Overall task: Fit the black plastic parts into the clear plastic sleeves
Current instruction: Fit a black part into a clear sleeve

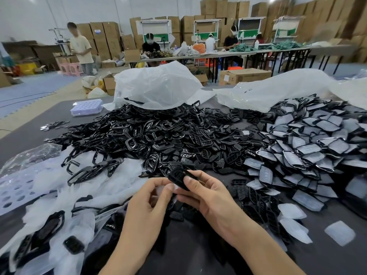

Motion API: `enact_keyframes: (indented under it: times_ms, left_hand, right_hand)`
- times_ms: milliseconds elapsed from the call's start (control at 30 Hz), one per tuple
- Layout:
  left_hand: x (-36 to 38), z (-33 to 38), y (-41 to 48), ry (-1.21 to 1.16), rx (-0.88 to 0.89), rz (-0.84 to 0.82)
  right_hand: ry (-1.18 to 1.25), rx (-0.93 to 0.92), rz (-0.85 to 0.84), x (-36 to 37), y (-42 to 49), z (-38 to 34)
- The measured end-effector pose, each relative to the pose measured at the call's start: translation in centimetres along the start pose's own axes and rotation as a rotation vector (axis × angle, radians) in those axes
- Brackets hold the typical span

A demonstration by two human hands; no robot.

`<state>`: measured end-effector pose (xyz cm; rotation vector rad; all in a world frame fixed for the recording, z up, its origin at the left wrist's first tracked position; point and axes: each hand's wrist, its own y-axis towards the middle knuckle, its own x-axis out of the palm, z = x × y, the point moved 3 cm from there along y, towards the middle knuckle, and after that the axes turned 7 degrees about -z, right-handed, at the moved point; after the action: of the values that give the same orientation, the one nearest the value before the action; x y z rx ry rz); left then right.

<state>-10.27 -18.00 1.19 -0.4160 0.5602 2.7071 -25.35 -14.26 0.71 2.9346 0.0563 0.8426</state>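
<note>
My right hand pinches a small black plastic part between thumb and fingers, just above the dark table. My left hand meets it from the left, fingertips closed on a thin clear plastic sleeve at the part's lower end. The sleeve is mostly hidden by my fingers. A big heap of loose black plastic parts lies behind my hands. To the right spreads a pile of sleeved parts, black frames with pale clear covers.
Clear sleeves and white plastic sheeting cover the left of the table. White plastic bags stand behind the heap, a perforated tray at far left. Loose pale sleeves lie at lower right. People work at tables in the background.
</note>
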Motion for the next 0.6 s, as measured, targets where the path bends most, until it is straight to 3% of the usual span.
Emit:
enact_keyframes:
  times_ms: [367, 600]
  left_hand:
    - [0.14, 0.37, -0.09, 0.042, 0.063, -0.035]
    - [0.04, 0.06, 0.02, -0.148, -0.037, -0.041]
  right_hand:
    - [-0.011, -0.027, 0.043, -0.01, -0.2, -0.6]
    - [0.014, -0.019, 0.097, -0.51, -0.17, -0.6]
